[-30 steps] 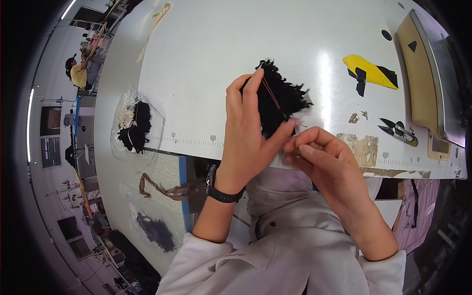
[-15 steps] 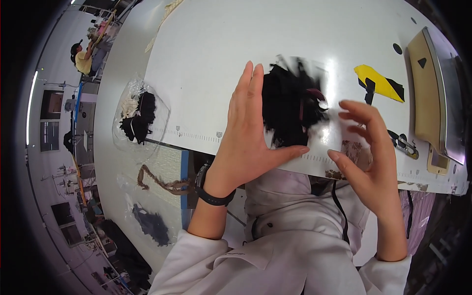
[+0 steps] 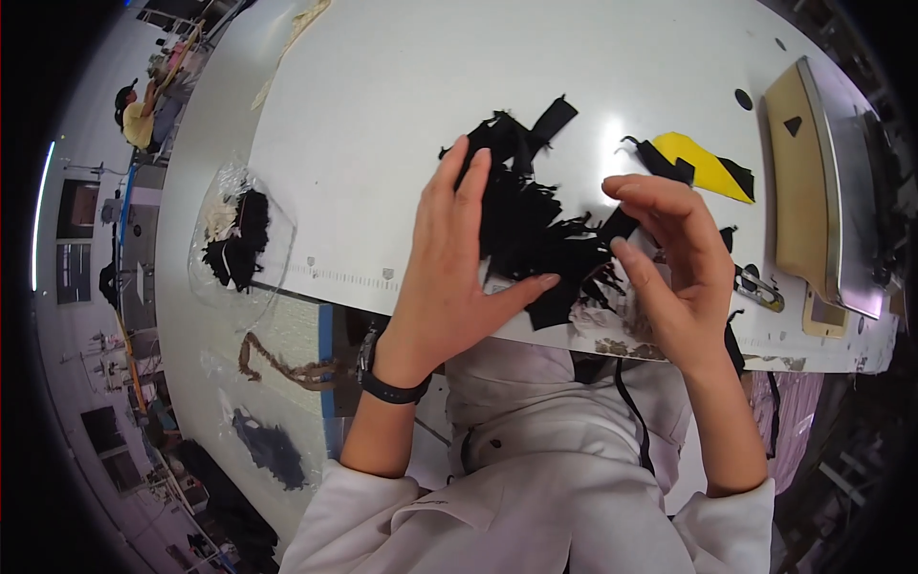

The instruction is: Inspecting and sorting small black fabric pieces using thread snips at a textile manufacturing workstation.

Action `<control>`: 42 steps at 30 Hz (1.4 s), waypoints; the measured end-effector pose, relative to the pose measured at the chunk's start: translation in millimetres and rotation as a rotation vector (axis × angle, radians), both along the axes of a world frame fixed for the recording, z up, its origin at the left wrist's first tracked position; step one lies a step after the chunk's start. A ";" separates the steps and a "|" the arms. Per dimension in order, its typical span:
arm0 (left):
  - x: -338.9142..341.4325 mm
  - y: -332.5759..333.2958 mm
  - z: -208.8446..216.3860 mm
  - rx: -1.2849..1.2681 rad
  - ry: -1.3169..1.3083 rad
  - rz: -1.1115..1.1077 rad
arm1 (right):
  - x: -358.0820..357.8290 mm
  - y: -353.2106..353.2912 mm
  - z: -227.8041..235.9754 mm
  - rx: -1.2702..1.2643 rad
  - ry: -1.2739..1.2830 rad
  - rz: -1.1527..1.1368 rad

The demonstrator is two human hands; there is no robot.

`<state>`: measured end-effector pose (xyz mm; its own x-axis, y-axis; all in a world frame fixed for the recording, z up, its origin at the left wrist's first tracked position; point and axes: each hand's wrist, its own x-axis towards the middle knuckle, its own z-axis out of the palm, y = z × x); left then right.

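A loose heap of black fabric strips with frayed ends [image 3: 535, 215] lies spread on the white table in front of me. My left hand [image 3: 442, 258] rests along the heap's left side, fingers stretched up and thumb reaching across its lower edge. At the heap's right side my right hand [image 3: 684, 263] has its fingers curved and the thumb apart from the forefinger. A short black strip [image 3: 618, 226] shows in that gap; whether the fingers touch it is unclear. Another black piece [image 3: 669, 158] lies beyond the right hand, against a yellow piece [image 3: 693, 158].
Left, a clear plastic bag [image 3: 229, 234] holds black and cream scraps. A beige and metal machine part [image 3: 813, 182] stands at the right, with thread snips [image 3: 760, 290] beside it. A ruler scale [image 3: 354, 279] runs along the table's near edge. Another person [image 3: 137, 120] sits far left.
The black bundle has come apart and spread, with strips thrown toward the yellow piece and the near edge. My right hand has moved slightly left, its fingers curling more.
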<state>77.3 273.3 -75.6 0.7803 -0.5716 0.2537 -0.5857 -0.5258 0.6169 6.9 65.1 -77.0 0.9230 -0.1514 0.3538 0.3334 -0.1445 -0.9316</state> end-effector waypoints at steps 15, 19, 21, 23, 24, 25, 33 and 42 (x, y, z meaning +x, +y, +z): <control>-22.0 11.5 14.2 -0.095 -0.168 -0.023 | -68.3 -3.8 29.7 -0.482 0.181 -0.194; -8.3 20.5 21.4 -0.062 -0.251 0.083 | -59.6 12.1 33.7 -0.486 0.106 -0.215; 30.9 25.5 23.1 -0.196 -0.250 0.232 | -67.9 6.5 27.3 -0.478 0.088 -0.290; 91.3 37.1 28.3 -0.280 -0.244 0.402 | -75.9 6.8 28.6 -0.488 0.133 -0.304; 129.6 48.5 25.2 -0.260 -0.312 0.478 | -76.3 7.7 28.5 -0.485 0.112 -0.285; 163.0 66.8 24.4 -0.233 -0.386 0.563 | -77.4 10.9 31.3 -0.478 0.116 -0.269; 345.2 141.3 -21.5 0.270 -0.305 0.863 | -119.5 -11.6 12.0 -0.581 0.163 -0.398; 392.0 137.1 53.8 -0.198 -0.229 0.568 | -85.1 -36.4 55.4 -0.558 0.000 -0.358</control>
<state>469.3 410.4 -21.8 0.8611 -0.0108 0.5084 -0.3784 -0.6815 0.6264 -78.2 28.6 -21.6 0.8496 -0.2428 0.4683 0.1756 -0.7070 -0.6851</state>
